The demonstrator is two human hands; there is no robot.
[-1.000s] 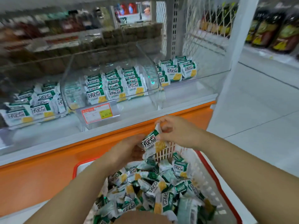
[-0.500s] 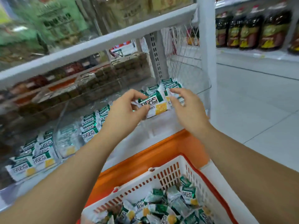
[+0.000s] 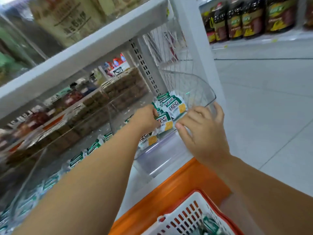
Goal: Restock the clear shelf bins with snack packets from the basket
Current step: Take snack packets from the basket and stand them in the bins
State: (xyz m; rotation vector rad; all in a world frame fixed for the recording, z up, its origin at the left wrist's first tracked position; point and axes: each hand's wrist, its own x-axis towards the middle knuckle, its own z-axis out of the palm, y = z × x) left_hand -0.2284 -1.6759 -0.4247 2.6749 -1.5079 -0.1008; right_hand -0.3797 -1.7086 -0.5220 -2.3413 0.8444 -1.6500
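- My left hand (image 3: pixel 145 117) is inside the clear bin (image 3: pixel 204 89) at the right end of the shelf. Its fingers curl round the left edge of 1 snack packet (image 3: pixel 164 123), though the back of the hand hides most of them.
- That snack packet stands almost upright and a little tilted, with a green band on top and a yellow patch at its lower right. It is just in front of the stacked packets (image 3: pixel 175 104) at the back of the same bin.
- My right hand (image 3: pixel 201 133) holds nothing. Its fingers are loose, slightly bent and spread at the bin's front lip.
- The right index fingertip is just beside the held packet's right edge; I cannot tell whether it touches.
- My right thumb points up beside the bin's rounded front corner, and I cannot tell whether it touches there either.
- 1 lower packet (image 3: pixel 149 140) lies beneath the held one, seen through the bin's clear front wall.
- The neighbouring bin (image 3: pixel 39 160) to the left holds rows of the same green-and-white packets, which are blurred.
- The basket (image 3: pixel 184 216), white with a red rim, sits at the bottom of the view, below the orange shelf base (image 3: pixel 169 187). A few basket packets (image 3: pixel 210 224) show inside it.
- A white shelf board (image 3: pixel 84 53) runs overhead, and a wire mesh panel (image 3: pixel 169 53) stands behind the clear bin.
- Dark bottles (image 3: pixel 250 19) line a shelf across the aisle.
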